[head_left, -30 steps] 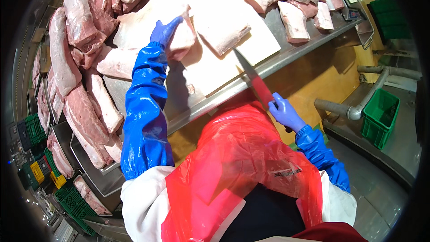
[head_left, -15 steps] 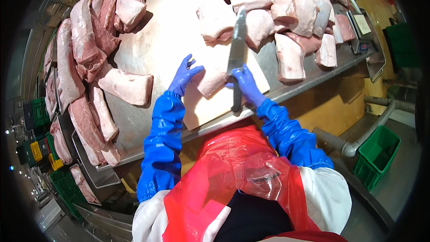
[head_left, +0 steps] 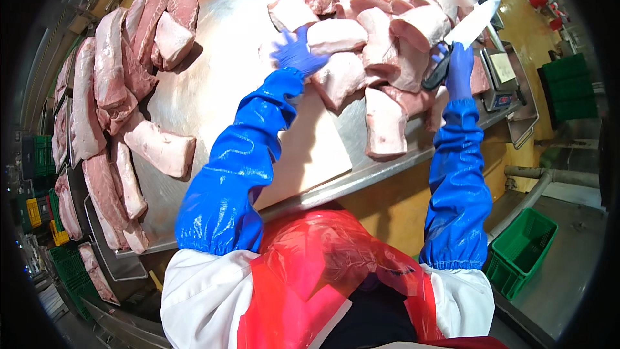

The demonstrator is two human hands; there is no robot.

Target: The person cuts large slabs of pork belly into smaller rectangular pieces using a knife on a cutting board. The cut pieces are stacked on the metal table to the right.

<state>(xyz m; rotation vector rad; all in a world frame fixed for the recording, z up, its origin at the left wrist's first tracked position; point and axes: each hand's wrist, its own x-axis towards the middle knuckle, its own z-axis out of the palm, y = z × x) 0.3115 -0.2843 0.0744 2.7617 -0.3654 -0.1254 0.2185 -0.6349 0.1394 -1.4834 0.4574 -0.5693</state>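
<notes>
My blue-gloved left hand [head_left: 297, 53] is spread over a pale piece of pork [head_left: 268, 55] at the near side of a pile of cut pieces [head_left: 384, 103], beyond the white cutting board [head_left: 310, 145]. Its fingers are apart, and the meat is partly hidden beneath them. Farther right, my gloved right hand [head_left: 457, 71] grips the black handle of a large knife [head_left: 475, 19] above the pile, the blade angled up and to the right, beside the scale [head_left: 500, 77].
The steel table [head_left: 213, 90] carries long loins [head_left: 87, 103] on the left. Green crates stand at lower right [head_left: 520, 252] and far left [head_left: 68, 281], with a metal pipe [head_left: 529, 174] at right. Steel trays [head_left: 116, 265] adjoin the table's left side.
Both hands have moved forward from the board, the left onto the pile, the right up and rightward with the knife. The piece that lay on the board is off its middle.
</notes>
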